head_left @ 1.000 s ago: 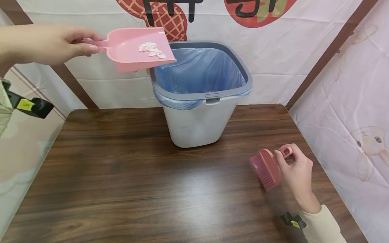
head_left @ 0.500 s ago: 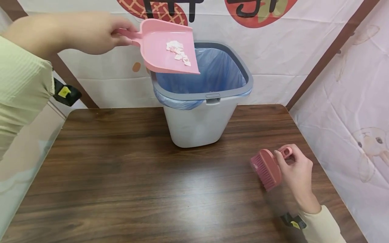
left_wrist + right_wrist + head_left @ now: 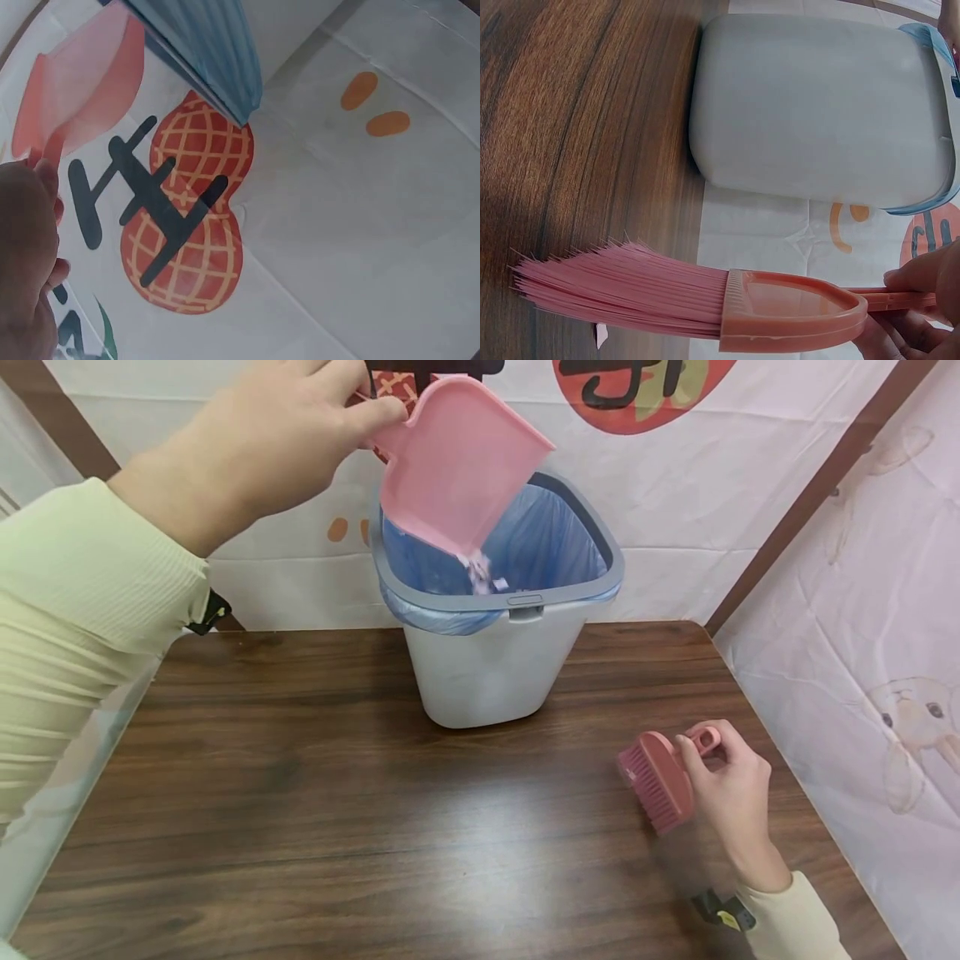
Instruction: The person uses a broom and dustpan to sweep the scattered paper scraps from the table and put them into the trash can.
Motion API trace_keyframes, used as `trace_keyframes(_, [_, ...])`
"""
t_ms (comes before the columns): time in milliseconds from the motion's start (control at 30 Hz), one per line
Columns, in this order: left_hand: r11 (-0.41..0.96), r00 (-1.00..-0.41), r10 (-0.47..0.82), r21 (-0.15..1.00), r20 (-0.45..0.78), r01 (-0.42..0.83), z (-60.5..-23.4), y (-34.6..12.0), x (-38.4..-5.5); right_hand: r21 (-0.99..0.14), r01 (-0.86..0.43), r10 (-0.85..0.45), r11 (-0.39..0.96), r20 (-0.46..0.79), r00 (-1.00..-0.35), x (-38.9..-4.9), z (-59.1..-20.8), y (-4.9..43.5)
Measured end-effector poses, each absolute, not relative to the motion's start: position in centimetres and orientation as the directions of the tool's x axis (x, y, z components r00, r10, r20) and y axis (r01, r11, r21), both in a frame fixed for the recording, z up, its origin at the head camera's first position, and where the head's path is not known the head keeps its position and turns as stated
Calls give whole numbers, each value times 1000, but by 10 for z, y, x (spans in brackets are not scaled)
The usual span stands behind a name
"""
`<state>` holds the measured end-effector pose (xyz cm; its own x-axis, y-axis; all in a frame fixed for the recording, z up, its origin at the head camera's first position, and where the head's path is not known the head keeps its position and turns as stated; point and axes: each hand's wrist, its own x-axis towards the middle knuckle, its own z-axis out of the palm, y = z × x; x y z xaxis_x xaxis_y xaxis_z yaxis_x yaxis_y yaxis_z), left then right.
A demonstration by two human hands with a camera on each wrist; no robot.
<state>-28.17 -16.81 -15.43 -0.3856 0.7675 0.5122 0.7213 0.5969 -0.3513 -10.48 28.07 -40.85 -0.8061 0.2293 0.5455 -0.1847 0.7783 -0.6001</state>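
My left hand (image 3: 277,435) grips the handle of a pink dustpan (image 3: 461,464), tilted steeply over the trash can (image 3: 480,677). White scraps (image 3: 477,570) slide off its lower corner into the mouth of the can, which has a blue bag (image 3: 558,539) inside. In the left wrist view the dustpan (image 3: 90,82) lies beside the bag's edge. On the right, my right hand (image 3: 731,793) holds a pink brush (image 3: 663,781) by its handle, bristles against the table. The right wrist view has a small pale scrap (image 3: 601,335) by the bristles (image 3: 622,289).
The trash can stands at the back of a brown wooden table (image 3: 337,827). Behind it hangs a white printed cloth (image 3: 292,581), and another cloth wall (image 3: 847,635) runs along the right side.
The left hand has carried the dustpan rightward over the can and tipped it, and the scraps that lay on it now fall off. The right hand and brush have stayed put.
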Motion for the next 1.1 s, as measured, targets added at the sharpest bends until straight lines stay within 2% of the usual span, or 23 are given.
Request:
trace_keyframes(67, [568,-326,785,-401,527,719,-156,-167,-284,-600,-187,227,778,546,-806,-105,-409,281])
trace_keyframes(167, [554,-303,793,-420,528,719,-157,-166,-286,-598,-188,227,779,549,-804,-104,-409,281])
trace_keyframes(467, [556,-312,793,-412,523,722,-158,-169,-287,-598,-202,220,776,556,-802,-105,-410,283])
trace_keyframes(667, [551,-289,781,-394,553,736,-157,-170,-287,-591,-207,213,780,561,-800,-107,-410,284])
trace_keyframes(767, [573,-326,774,-380,543,726,-156,-170,-286,-595,-206,216,777,559,-800,-107,-410,285])
trace_keyframes(900, [628,-422,752,-357,506,692,-154,-173,-283,-599,-205,217,774,555,-803,-107,-410,285])
trace_keyframes(1100, [678,-506,717,-307,480,668,-152,-181,-281,-594,-212,212,776,562,-799,-107,-410,285])
